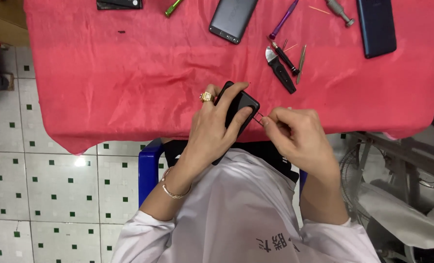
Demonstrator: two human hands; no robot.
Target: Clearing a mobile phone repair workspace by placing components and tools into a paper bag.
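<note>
**Tiny tray out past the table edge, easy to lose**

Left hand is wrapped around a black phone, fingers curled over its back and thumb side gripping it, gold ring showing. The phone sits just at the near edge of the red cloth, more or less over the person's lap and not resting flat on the table as far as I can tell. Right hand has its fingertips pressed together, pinching a small tray that sticks out of the phone's side.

What I'd worry about: that tray is tiny and it hangs past the near edge, so if the pinch slips it probably drops to the tiled floor or into clothing. Pulling at an angle could bend it or jam it in the slot. The phone is held one-handed in the air, so a jerk could knock it loose too.

Hard to see: the tray is only a few pixels, can't tell if a card sits in it. The phone's lower end is hidden behind the left palm. At the far edge, a grey phone, a blue phone and a dark part in the far left corner are cut off by the frame. The tools near the far right are small, their tips are unclear.
</note>
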